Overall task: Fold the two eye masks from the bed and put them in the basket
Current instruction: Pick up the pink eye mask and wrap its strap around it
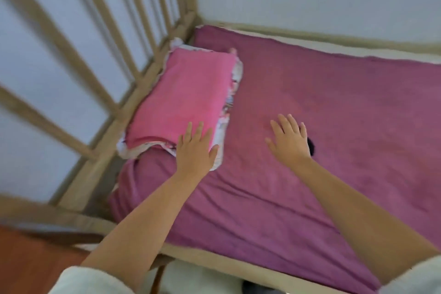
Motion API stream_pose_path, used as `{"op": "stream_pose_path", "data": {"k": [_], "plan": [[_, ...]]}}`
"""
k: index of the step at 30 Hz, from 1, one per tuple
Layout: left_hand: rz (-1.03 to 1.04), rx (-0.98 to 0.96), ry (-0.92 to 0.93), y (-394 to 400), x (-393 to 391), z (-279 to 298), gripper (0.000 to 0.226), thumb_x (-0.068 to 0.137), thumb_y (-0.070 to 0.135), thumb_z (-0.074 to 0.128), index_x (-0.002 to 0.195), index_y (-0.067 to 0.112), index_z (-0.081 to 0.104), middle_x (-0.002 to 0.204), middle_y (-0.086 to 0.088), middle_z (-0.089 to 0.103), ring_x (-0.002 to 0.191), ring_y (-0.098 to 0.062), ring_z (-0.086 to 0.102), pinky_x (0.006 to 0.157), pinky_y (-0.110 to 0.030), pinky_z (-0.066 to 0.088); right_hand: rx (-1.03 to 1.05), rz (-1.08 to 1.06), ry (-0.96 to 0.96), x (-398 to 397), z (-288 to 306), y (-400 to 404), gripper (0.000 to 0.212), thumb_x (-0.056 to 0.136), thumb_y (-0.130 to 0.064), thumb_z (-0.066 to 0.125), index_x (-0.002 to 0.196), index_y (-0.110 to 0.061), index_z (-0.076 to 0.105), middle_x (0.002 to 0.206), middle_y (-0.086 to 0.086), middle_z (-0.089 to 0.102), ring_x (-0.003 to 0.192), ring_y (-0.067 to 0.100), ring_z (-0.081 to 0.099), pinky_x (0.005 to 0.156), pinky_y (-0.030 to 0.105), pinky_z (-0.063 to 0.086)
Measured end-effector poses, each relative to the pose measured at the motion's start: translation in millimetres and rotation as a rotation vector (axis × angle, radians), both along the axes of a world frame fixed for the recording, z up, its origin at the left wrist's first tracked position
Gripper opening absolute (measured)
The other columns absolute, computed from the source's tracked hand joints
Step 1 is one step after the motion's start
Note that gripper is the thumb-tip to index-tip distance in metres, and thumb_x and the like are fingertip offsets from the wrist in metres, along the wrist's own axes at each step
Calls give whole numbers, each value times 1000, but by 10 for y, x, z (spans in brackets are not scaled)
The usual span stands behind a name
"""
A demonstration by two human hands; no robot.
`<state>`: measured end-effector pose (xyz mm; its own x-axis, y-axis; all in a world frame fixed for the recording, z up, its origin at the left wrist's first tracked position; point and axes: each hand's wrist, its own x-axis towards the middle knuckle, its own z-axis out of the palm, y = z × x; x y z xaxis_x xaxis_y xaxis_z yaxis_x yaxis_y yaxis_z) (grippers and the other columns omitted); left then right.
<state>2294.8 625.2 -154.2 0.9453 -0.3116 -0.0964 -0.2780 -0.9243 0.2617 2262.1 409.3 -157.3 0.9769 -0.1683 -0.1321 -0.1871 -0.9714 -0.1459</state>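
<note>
Both hands are hovering flat over the bed, fingers spread wide, holding nothing. The left hand is lying over the near corner of the pink pillow, touching or just above it, can't tell which. The right hand is reaching over the purple sheet, and a small dark thing is peeking out just beside its outer edge, likely one eye mask, mostly hidden by the hand and too blurred to confirm. The second mask and the basket are not showing. A mask should be handling light, soft and floppy, so pinching it at one end or by the strap looks best before folding.
</note>
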Motion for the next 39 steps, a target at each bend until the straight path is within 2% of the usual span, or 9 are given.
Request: {"op": "stream_pose_path", "data": {"k": [10, 14, 18, 21, 23, 27, 32, 35, 39], "plan": [[-153, 100, 269, -1722, 611, -1360, 51, 93, 37, 30, 141, 23, 15, 156, -2, 10, 144, -25, -2, 117, -43, 7, 169, -312, 157, 65, -1353, -1646, 46, 89, -21, 48, 130, -2, 40, 141, 19, 41, 136, 32, 27, 113, 50, 19], [-155, 135, 333, -2023, 854, -2074, 52, 94, 37, 27, 141, 23, 12, 156, -2, 4, 144, -25, -6, 118, -43, 6, 207, -332, 292, 267, -2005, -1846, 57, 90, -27, 46, 140, -14, 21, 153, 11, 19, 142, 27, 11, 116, 44, 13], [-145, 148, 386, -2209, 972, -2686, 54, 94, 38, 27, 142, 23, 7, 156, -2, -1, 143, -25, -9, 118, -45, 3, 254, -334, 324, 479, -2513, -1966, 63, 90, -16, 48, 142, -25, 13, 156, 8, 1, 143, 28, -1, 116, 45, 14], [-156, 150, 389, -2304, 1018, -3027, 58, 89, 48, 19, 141, 22, 13, 156, -3, 6, 144, -26, -3, 117, -50, 1, 272, -339, 281, 597, -2799, -2049, 60, 89, -9, 47, 140, -27, 22, 156, 10, 4, 143, 31, -1, 115, 47, 17], [-146, 145, 354, -2350, 1023, -3162, 72, 77, 53, 5, 140, 21, 18, 155, -4, 13, 144, -28, 3, 115, -53, 0, 273, -347, 239, 628, -2926, -2111, 55, 85, -8, 52, 135, -23, 36, 153, 14, 19, 141, 37, 12, 111, 53, 23], [-150, 147, 341, -2355, 1024, -3262, 75, 74, 52, 4, 139, 19, 23, 154, -6, 19, 143, -29, 8, 114, -54, -1, 251, -265, 26, 599, -3041, -2222, 37, 69, -4, 52, 104, -4, 64, 114, 24, 64, 103, 50, 56, 81, 60, 49], [-114, 128, 446, -2403, 1106, -3053, 56, 90, 42, 31, 141, 21, 16, 155, -4, 14, 144, -25, 4, 115, -54, 3, 424, -274, -79, 625, -2763, -2272, 27, 69, 4, 52, 93, 7, 65, 84, 27, 67, 70, 38, 65, 63, 40, 56], [-91, -30, 488, -2444, 1183, -2733, 66, 89, 30, 47, 141, 19, 9, 154, -9, 18, 143, -26, 11, 115, -48, 14, 417, -244, -137, 604, -2480, -2221, 21, 68, 4, 57, 87, 4, 66, 70, 20, 65, 51, 26, 62, 41, 21, 43], [-152, -393, 512, -2576, 1138, -1999, 78, 81, 23, 62, 141, 17, 11, 152, -6, 23, 140, -21, 21, 113, -30, 20, 448, -226, -338, 495, -2025, -2094, 27, 76, -5, 44, 84, 5, 67, 70, 20, 66, 56, 17, 58, 66, 20, 44]]}}
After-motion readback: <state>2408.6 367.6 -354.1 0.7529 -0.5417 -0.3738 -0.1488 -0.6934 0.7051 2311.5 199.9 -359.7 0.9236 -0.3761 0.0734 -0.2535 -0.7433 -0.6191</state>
